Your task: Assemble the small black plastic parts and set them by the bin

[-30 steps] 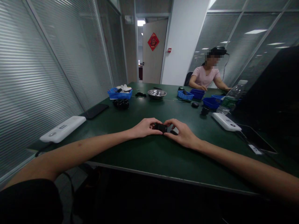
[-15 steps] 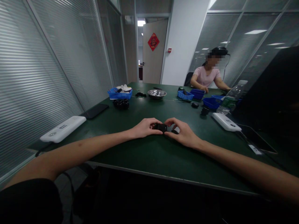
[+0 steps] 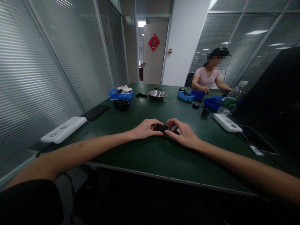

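My left hand (image 3: 151,128) is closed on a small black cylindrical part (image 3: 161,128), thumb in front and fingers behind. My right hand (image 3: 182,132) meets the right end of that same part, its thumb tip at the lower edge and a curled forefinger above. Under the right hand's arch, a small dark piece (image 3: 177,132) shows on the table, partly covered by the thumb and fingers. What the black part is cannot be made out at this size.
On the green table (image 3: 131,153) stand a steel bowl (image 3: 157,97), blue baskets (image 3: 120,94), black round parts (image 3: 121,105), white power banks (image 3: 63,129), a water bottle (image 3: 231,100) and a phone (image 3: 257,139). Across the table, a person in pink (image 3: 207,76) sits near blue trays (image 3: 212,104).
The black part has turned slightly between my fingers. My right fingers have shifted a little around its end; both arms stay almost in place.
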{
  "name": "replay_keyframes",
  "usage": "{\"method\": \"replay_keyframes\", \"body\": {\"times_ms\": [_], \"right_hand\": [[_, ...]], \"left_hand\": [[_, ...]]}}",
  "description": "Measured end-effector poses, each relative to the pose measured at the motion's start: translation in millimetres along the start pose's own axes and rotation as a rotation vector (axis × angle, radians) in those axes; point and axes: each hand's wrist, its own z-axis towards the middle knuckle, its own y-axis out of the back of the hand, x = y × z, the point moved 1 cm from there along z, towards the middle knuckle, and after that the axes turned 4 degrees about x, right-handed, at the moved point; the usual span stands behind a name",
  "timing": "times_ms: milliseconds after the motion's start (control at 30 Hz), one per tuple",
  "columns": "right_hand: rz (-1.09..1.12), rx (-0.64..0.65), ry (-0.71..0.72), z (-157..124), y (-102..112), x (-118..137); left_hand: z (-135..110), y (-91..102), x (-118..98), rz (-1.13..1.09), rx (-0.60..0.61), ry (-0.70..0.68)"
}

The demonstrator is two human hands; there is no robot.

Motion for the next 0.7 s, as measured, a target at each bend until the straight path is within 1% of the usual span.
{"method": "replay_keyframes", "body": {"times_ms": [100, 167, 267, 333, 400, 467, 533, 700], "right_hand": [[0.006, 0.028, -0.040, -0.2, 1.3, 2.2], [-0.002, 0.032, -0.012, -0.7, 1.9, 1.6], [-0.029, 0.008, 0.058, -1.4, 1.3, -1.3], [-0.040, -0.011, 0.074, -1.4, 0.5, -2.4], [-0.037, -0.018, 0.046, -1.1, 0.3, -2.0], [-0.020, 0.010, 0.005, -1.0, 0.7, -1.0], [-0.010, 0.049, -0.004, -1.1, 1.1, -0.6], [-0.062, 0.022, 0.101, -1.3, 0.4, -3.7]], "left_hand": [[-0.9, 0.5, -1.2, -0.008, -0.005, -0.001], [-1.3, 0.9, -1.6, -0.011, 0.002, -0.011], [-1.5, 1.4, -1.9, -0.004, 0.007, -0.010], [-1.5, 1.6, -2.2, -0.005, 0.006, -0.004], [-1.6, 1.7, -2.7, -0.012, 0.004, -0.003], [-1.7, 1.7, -2.8, -0.015, 0.002, -0.005], [-1.5, 1.7, -2.4, -0.012, 0.001, -0.007], [-0.3, 1.0, 0.3, -0.005, -0.003, -0.016]]}}
